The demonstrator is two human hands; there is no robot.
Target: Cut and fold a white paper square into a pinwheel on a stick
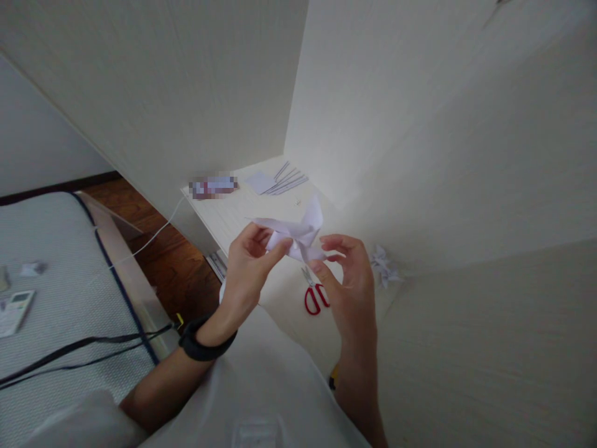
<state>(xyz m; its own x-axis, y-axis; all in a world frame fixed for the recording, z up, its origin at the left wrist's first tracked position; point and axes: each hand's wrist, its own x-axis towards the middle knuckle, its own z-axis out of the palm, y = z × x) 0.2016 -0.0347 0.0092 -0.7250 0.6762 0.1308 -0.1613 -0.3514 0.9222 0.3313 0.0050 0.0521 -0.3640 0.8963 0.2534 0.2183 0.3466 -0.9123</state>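
A white paper pinwheel (308,227) with curled blades is held up over the table, in front of my body. My left hand (254,261) pinches it from the left, the thumb pressed on its middle. On the other side my right hand (347,270) has its thumb and fingertips at the edge of the lower right blade, fingers curled around it. Below the paper, red-handled scissors (312,301) lie on the table, partly covered by my right hand.
On the white table (228,214) lie paper squares (260,182), several thin sticks (289,180) and a blurred-out item (213,185). Folded white paper pieces (385,266) rest at the right by the wall. A mattress (74,261) and a white cable (158,231) are at left.
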